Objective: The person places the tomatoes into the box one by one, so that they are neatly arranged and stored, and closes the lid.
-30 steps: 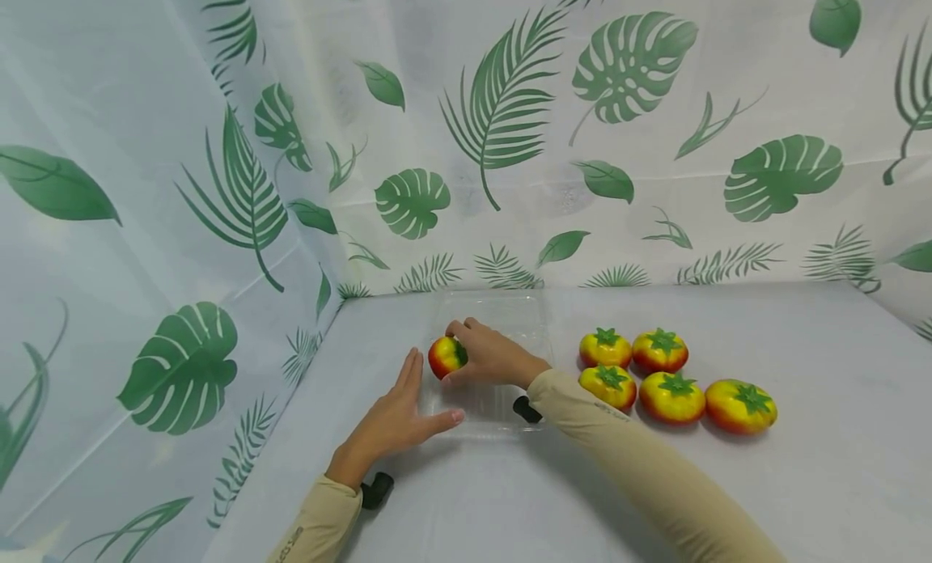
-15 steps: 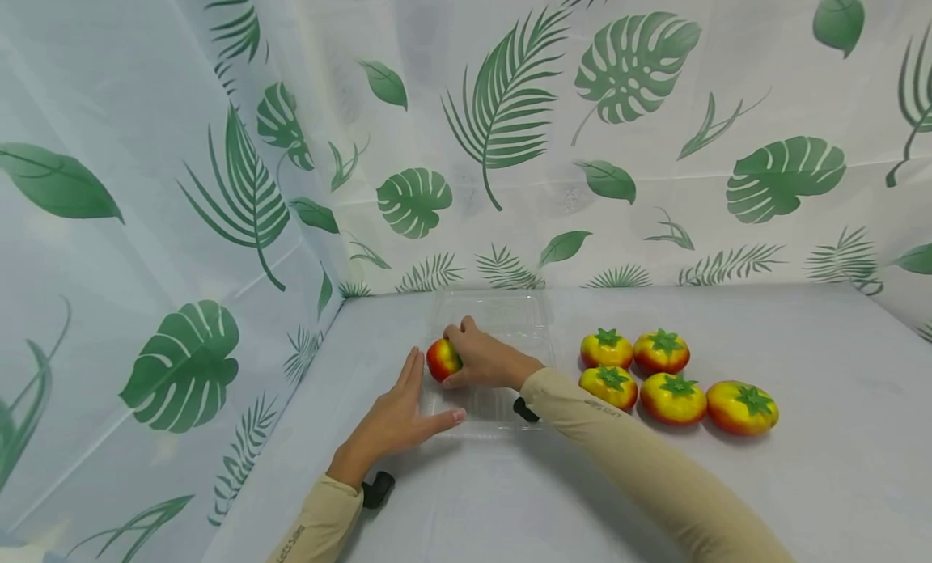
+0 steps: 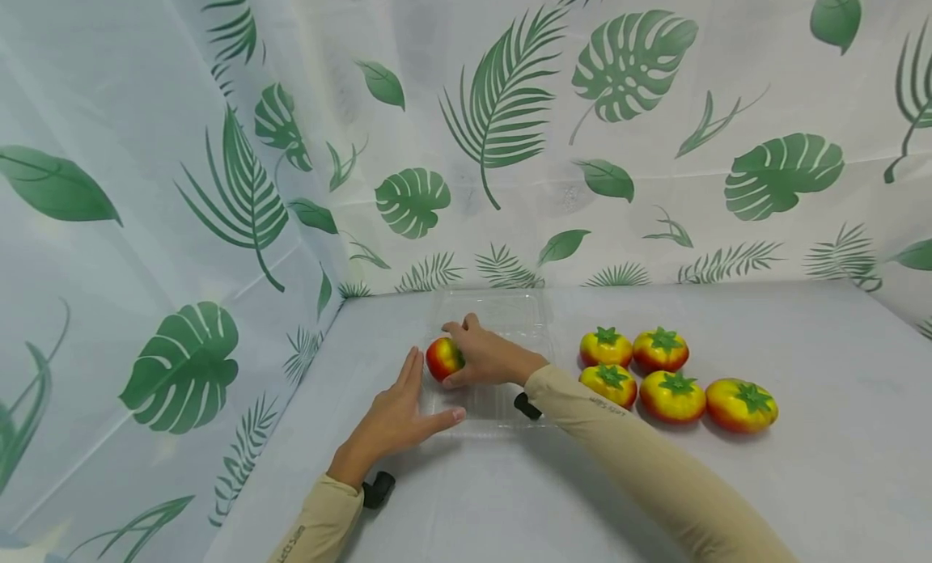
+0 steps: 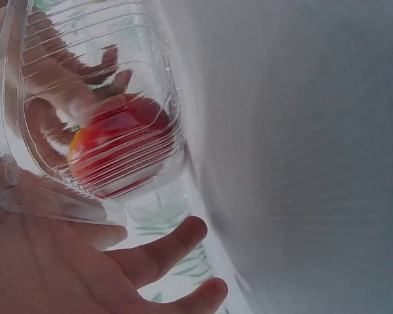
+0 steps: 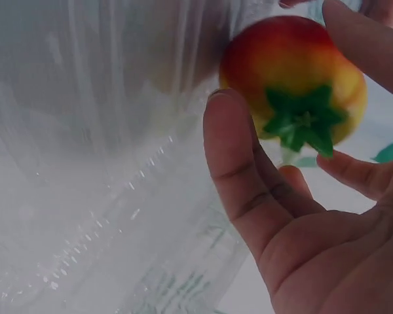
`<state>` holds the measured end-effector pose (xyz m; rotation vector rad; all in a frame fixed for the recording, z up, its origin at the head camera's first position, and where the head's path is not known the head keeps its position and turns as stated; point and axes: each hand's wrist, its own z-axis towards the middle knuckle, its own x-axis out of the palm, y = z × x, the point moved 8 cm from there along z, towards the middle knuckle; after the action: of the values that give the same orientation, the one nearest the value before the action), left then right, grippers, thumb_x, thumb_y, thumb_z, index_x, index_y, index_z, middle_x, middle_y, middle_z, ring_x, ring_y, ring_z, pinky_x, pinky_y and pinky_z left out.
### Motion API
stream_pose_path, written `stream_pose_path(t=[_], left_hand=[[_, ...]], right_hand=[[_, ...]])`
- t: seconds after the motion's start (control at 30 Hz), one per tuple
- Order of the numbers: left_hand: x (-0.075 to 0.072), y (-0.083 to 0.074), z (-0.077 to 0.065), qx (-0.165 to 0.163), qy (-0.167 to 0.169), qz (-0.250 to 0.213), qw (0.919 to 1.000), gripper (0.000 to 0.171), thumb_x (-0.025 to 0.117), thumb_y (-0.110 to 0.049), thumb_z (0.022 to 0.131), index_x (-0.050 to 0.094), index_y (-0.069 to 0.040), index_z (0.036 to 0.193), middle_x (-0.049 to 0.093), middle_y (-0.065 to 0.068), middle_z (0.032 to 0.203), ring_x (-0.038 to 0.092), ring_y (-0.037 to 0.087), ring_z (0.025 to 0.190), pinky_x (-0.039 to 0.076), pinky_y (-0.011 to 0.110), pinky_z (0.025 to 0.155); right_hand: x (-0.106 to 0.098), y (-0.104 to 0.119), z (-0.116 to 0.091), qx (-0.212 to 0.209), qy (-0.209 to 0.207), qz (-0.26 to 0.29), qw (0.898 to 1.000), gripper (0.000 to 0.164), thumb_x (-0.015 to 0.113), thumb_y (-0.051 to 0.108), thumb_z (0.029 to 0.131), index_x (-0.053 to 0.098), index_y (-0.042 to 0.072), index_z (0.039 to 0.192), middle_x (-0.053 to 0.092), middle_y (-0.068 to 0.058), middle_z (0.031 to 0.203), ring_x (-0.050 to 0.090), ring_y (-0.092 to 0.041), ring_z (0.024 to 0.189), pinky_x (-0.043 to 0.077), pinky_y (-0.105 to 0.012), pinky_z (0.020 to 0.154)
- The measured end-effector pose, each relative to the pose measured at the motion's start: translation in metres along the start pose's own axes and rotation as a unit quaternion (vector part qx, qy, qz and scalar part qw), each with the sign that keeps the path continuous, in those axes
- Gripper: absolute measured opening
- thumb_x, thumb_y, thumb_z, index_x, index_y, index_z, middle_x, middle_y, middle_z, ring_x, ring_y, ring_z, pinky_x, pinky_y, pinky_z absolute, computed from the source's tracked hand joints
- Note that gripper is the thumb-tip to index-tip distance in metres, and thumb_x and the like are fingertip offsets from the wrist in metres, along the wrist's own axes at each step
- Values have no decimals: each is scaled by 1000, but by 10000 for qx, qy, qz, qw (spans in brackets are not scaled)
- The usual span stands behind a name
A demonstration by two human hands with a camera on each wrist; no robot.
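In the head view a toy persimmon (image 3: pixel 442 359), red and yellow with a green leafy top, sits in the left part of a clear plastic box (image 3: pixel 506 308). My right hand (image 3: pixel 489 356) holds it from the right, thumb in front and fingers behind. Up close in the right wrist view, the persimmon (image 5: pixel 295 72) lies between thumb and fingers, its green top facing the palm. My left hand (image 3: pixel 393 416), fingers straight and thumb spread, rests at the box's left side. The left wrist view has the persimmon (image 4: pixel 121 140) showing red through the ribbed box wall.
Several more toy persimmons, including one at the near right (image 3: pixel 741 406), stand grouped on the pale tabletop (image 3: pixel 815 482) to the right of the box. A white leaf-patterned curtain (image 3: pixel 524 142) hangs behind the table and along the left.
The held persimmon has shifted slightly left inside the box, with the right hand still on it. The left hand and the other persimmons have stayed where they were.
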<state>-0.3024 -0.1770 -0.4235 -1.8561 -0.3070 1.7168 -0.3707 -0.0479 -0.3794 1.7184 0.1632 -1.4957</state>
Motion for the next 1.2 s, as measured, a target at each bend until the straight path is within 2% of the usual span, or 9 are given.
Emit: stream_pose_path(t=[0.3,0.57,0.8,0.93,1.2], left_hand=[[-1,1,-2,-9,14,-12,10000,125,66,-77,90,7,-2,171,-1,11,179,43,55,145,29,74,117],[1,2,-1,-135,-1,-15,9999,126,67,-77,89,8,-1,171,0,12,180,41,54,147,30,73,117],[1,1,0,-203,7,63,9998,125,69,-75,89,9,-1,171,2,13,179,40,52,149,31,72,118],[1,2,2,-284,8,126,9995,127,68,-76,88,8,-2,171,2,13,179,38,52,150,31,73,117],[2,1,3,-328,58,60,9994,127,69,-76,88,7,-3,172,1,13,180,36,52,150,30,74,117]], right_hand=[[-17,-7,-7,215,-56,407,9989,85,85,37,94,40,9,161,48,-24,135,61,-31,107,56,-49,103],[-33,-13,-24,199,-297,870,9956,79,82,36,96,43,10,160,46,-20,137,64,-23,96,61,-34,86],[-49,-16,-40,110,-511,965,9940,76,78,37,99,43,9,160,44,-21,145,65,-30,115,61,-39,90],[-55,-15,-48,86,-529,1053,9930,76,76,39,101,41,9,161,42,-21,151,62,-35,125,60,-44,95],[-59,-19,-62,111,-648,1133,9914,81,76,40,100,37,11,165,35,-21,161,53,-37,137,53,-54,107]])
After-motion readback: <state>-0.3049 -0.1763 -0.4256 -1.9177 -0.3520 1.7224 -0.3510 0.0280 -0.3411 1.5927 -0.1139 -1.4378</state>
